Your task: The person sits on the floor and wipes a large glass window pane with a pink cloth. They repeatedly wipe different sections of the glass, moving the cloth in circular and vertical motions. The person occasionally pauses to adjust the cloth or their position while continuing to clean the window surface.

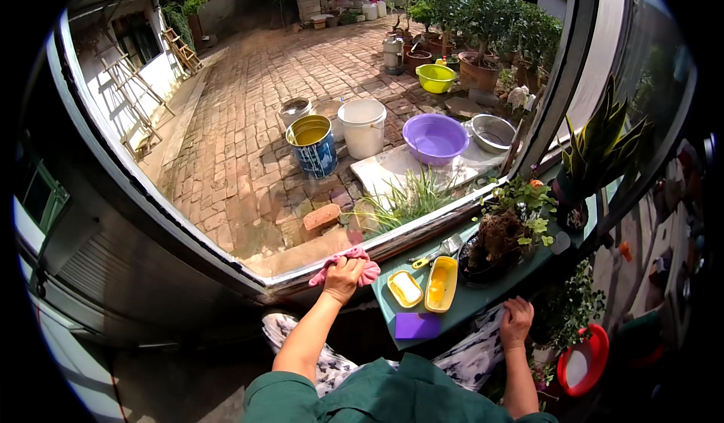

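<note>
My left hand (342, 279) presses a bunched pink cloth (370, 271) against the lower rail of the window frame (421, 222), close to its left corner. On my knee, over patterned trousers (472, 355), rests my right hand (516, 321) with its fingers curled and nothing seen in it. Between my hands is a green sill board (390, 301). It bears a small yellow dish with a white bar (406, 288), likely soap, a longer yellow tray (448, 264) with an orange-yellow piece inside, a purple block (417, 326) and a paintbrush (449, 246) with a yellow-green handle.
A dark pot with roots and leaves (498, 236) and a snake plant (594, 157) stand on the board's right. Lower right is a red basin (599, 361). Beyond the window, a blue bucket (317, 154), a white bucket (363, 134) and a purple basin (435, 140) stand in a brick yard.
</note>
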The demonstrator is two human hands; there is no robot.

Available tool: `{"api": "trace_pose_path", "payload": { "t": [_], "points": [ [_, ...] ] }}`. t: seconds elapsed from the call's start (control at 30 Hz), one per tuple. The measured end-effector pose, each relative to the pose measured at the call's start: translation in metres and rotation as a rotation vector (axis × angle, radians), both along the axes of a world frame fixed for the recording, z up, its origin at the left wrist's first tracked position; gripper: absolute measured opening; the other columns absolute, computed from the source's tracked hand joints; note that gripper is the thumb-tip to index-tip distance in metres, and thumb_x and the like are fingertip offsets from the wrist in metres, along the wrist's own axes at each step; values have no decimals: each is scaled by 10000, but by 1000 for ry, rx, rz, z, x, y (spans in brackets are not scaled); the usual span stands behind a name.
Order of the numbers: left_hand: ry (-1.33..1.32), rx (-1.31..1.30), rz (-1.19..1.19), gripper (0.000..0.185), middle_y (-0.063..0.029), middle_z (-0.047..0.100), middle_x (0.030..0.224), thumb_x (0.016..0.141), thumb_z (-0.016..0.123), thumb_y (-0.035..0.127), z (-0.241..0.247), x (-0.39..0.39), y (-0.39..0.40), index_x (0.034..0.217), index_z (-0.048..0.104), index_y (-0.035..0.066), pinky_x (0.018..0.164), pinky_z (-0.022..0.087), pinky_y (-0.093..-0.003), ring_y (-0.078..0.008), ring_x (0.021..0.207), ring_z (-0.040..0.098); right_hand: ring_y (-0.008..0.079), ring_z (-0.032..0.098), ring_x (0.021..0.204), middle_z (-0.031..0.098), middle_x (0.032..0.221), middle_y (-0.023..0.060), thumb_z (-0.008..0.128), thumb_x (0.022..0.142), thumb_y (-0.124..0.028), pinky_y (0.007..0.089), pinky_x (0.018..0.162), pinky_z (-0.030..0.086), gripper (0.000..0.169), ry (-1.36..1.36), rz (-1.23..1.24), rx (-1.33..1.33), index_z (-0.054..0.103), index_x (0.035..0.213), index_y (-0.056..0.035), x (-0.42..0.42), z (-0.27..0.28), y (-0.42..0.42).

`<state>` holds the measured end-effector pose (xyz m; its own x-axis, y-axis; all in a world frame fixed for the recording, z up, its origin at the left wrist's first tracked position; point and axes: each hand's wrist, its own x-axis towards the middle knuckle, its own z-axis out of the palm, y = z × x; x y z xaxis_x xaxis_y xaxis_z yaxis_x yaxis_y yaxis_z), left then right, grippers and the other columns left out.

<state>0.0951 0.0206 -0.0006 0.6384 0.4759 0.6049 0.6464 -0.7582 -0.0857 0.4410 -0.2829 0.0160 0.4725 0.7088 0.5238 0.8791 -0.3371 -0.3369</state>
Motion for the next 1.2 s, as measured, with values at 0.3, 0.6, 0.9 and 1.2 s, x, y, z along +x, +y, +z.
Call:
{"api": "trace_pose_path", "payload": {
  "t": [0.3,0.6,0.9,1.2],
  "points": [
    [-265,208,-154,320,-53,615,962,706,666,119,227,-62,6,1025,650,132,765,497,-363,-252,845,598,323,576,1008,659,887,117,565,714,3,496,998,360,138,79,6,91,654,808,-42,-15,5,13],
    [-439,1095,196,485,-113,586,1165,706,748,109,589,-145,13,1169,607,143,927,422,-401,-328,1047,554,339,569,1000,651,896,140,559,695,35,493,990,373,139,12,45,92,639,792,-25,-12,4,11],
    [-292,1293,495,389,-74,621,1152,753,688,193,564,-133,65,1134,622,146,931,404,-465,-273,1058,587,339,564,1033,654,925,121,555,721,34,508,1008,354,140,4,28,-9,639,814,-28,-8,-1,10],
    [-502,904,327,481,-113,576,1224,702,671,78,406,-121,42,1177,598,104,964,369,-435,-323,1050,548,321,558,1095,657,988,122,543,787,28,512,1049,325,139,1,22,-76,646,870,-14,-6,-5,10]
  ]
}}
